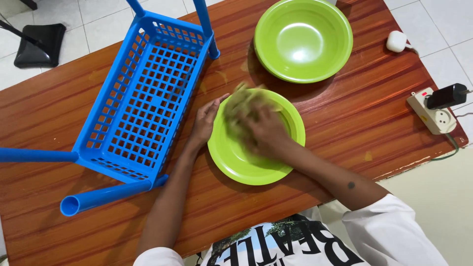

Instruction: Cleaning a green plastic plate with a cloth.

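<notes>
**Both hands at the green plate, centre of frame**

Right hand (263, 132): lies palm-down inside the shallow round lime-green plastic plate (231, 157), fingers curled over a blurred greenish wad (241, 106) at the plate's upper part. Wad's material cannot be told through the blur. Grip closed on it.

Left hand (206, 120): rests against the plate's upper-left rim, fingers loosely spread along the edge, touching the plate rather than clasping it.

Plate: sits flat on the reddish-brown wooden table (345, 123), just below frame centre.

Outward, upper centre: deep round lime-green plastic bowl (303, 39), upright, just above the plate, rims near, contact not resolvable.

Left of the hands: blue plastic lattice rack with tubular legs (145, 98), lying on the table, legs pointing toward the lower left and the top of the frame; its near corner is just beside the left forearm.

Right edge: white power strip with a black adapter plugged in (436, 111), at the table's edge. Upper right, on the tiled floor: small white rounded case (396, 41).
</notes>
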